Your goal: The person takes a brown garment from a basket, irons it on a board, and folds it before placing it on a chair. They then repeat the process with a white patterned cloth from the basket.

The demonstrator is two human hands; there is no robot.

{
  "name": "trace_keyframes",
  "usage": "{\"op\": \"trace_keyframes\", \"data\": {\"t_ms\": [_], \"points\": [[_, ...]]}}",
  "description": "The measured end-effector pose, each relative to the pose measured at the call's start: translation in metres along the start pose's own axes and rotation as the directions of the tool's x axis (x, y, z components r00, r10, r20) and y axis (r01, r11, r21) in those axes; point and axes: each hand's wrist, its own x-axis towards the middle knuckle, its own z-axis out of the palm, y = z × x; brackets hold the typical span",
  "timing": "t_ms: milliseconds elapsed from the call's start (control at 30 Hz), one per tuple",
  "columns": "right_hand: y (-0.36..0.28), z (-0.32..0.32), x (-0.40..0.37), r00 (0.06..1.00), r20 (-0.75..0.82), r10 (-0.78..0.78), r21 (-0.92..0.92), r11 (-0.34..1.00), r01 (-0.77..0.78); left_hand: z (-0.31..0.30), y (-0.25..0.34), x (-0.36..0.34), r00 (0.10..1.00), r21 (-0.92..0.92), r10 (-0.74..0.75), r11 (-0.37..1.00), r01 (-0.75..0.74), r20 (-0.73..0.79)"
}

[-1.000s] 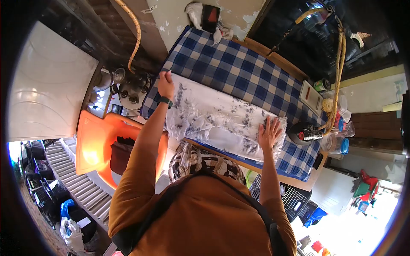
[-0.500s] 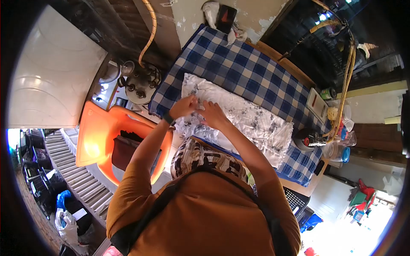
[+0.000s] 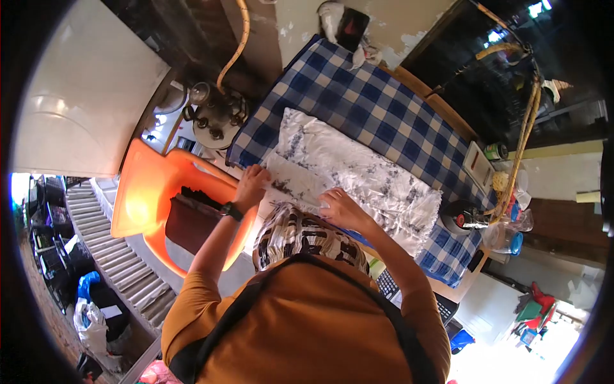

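Note:
A long white cloth with grey floral patches and a fringed right end [image 3: 371, 176] lies on a blue and white checked cloth [image 3: 358, 96] that covers the table. My left hand [image 3: 254, 184] is closed at the white cloth's near left corner, pinching its edge. Farther right, my right hand [image 3: 341, 208] has its fingers curled on the near edge of the same cloth. Between the hands the white fabric stretches fairly flat, hanging toward my patterned clothing [image 3: 307, 237].
An orange chair [image 3: 137, 192] holding dark folded cloth stands at the left, near a metal stove burner [image 3: 217, 121]. A round black object [image 3: 457, 217], a white-framed tray [image 3: 478, 164] and a can [image 3: 495, 152] sit at the table's right end.
My hands have moved apart and nearer to my body, the left one to the left and the right one to the right. The cloth's bunched left part is now spread between them.

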Motion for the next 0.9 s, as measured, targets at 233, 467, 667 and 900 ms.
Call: {"op": "trace_keyframes", "data": {"t_ms": [233,467,667,900], "points": [[0.059,-0.011,0.027,0.594,-0.144,0.792,0.818,0.433,-0.379,-0.032,-0.018,0.086,0.932,-0.749,-0.121,0.564,0.347,0.342],[0.076,0.033,0.050,0.183,-0.305,0.934,0.744,0.354,-0.566,0.027,-0.037,0.128,0.876,-0.627,-0.151,0.644,0.439,0.457],[0.049,0.026,0.053,0.259,-0.397,0.881,0.073,0.312,-0.947,0.017,0.014,0.126,0.928,-0.082,-0.356,0.927,0.365,0.111],[0.043,0.037,0.003,0.612,-0.575,0.543,-0.094,0.699,-0.709,0.047,0.033,0.113,0.976,0.400,0.217,0.893,-0.204,0.013]]}}
